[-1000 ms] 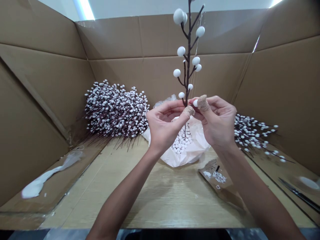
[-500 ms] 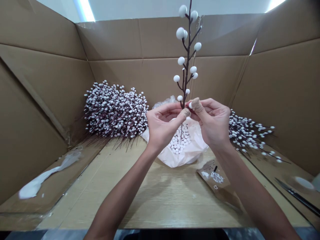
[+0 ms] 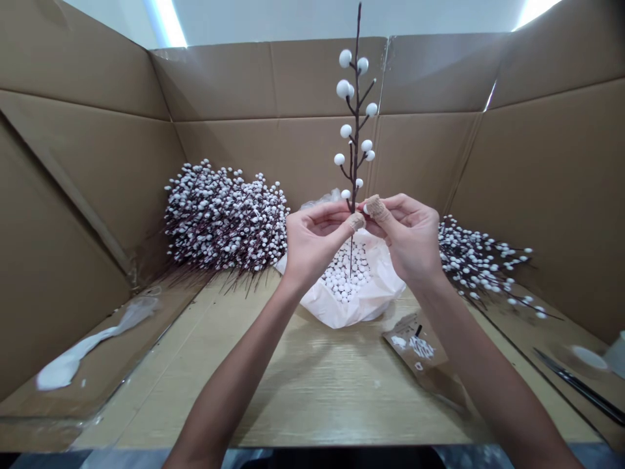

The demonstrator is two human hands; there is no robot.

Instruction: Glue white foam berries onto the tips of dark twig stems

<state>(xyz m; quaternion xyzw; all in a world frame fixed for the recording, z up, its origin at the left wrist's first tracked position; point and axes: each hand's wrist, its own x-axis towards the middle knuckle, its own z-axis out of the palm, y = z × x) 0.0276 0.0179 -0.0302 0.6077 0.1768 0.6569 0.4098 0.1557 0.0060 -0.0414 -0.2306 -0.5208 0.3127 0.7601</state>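
Observation:
Upright in front of me stands a dark brown artificial berry stem (image 3: pixel 356 124) with white balls on its short side twigs. My left hand (image 3: pixel 318 238) pinches it near its lower end between thumb and fingers. In my right hand (image 3: pixel 407 234), thumb and fingertips are closed on a white foam ball (image 3: pixel 366 209), right beside the stem. Both thumbs are wrapped in beige tape. One twig at the upper right carries no full-size ball. Below my hands, an open white plastic bag (image 3: pixel 342 316) holds many loose white balls (image 3: pixel 344 277).
Finished-looking berry stems lie in a large pile (image 3: pixel 224 218) at left and a smaller pile (image 3: pixel 481 257) at right. Cardboard walls (image 3: pixel 224 78) surround the table (image 3: pixel 293 391). A cardboard piece with white glue (image 3: pixel 422 348), scissors (image 3: pixel 579 384) and a tape roll (image 3: pixel 589 357) lie at right.
The stem has come down and slightly left, so its tip now shows. Both hands stay close together, and the ball in my right hand remains beside the stem.

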